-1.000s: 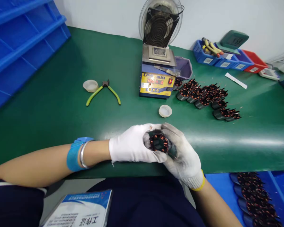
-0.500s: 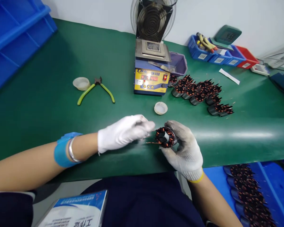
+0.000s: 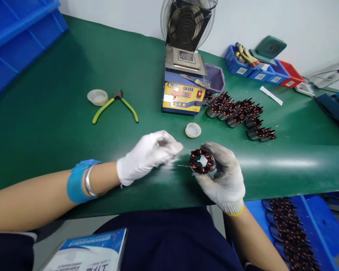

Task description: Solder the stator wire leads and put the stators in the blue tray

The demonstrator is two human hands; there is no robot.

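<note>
My right hand [image 3: 224, 169], in a white glove with darkened fingertips, is closed around a motor stator [image 3: 211, 162] just above the green table. The stator's copper windings and black insulation face left, around a hollow centre. Loose copper wire [image 3: 183, 165] sticks out from its left side. Left of the stator, my left hand [image 3: 155, 152], also gloved in white, has thumb and fingers pinched together. A thin wire end reaches close to those fingertips; motion blur hides whether they grip it.
Beyond the hands are a small white cap [image 3: 193, 130], green-handled cutters [image 3: 118, 96], a shallow translucent dish [image 3: 98, 97] and a yellow-fronted solder pot [image 3: 183, 96]. Several stators [image 3: 234, 113] stand right of it. More stators [image 3: 293, 233] fill a blue crate [image 3: 319, 226] at lower right.
The stator has tilted, so more of its hollow centre shows. My left hand stays pinched beside it, with slight movement. The whole view has shifted a little.
</note>
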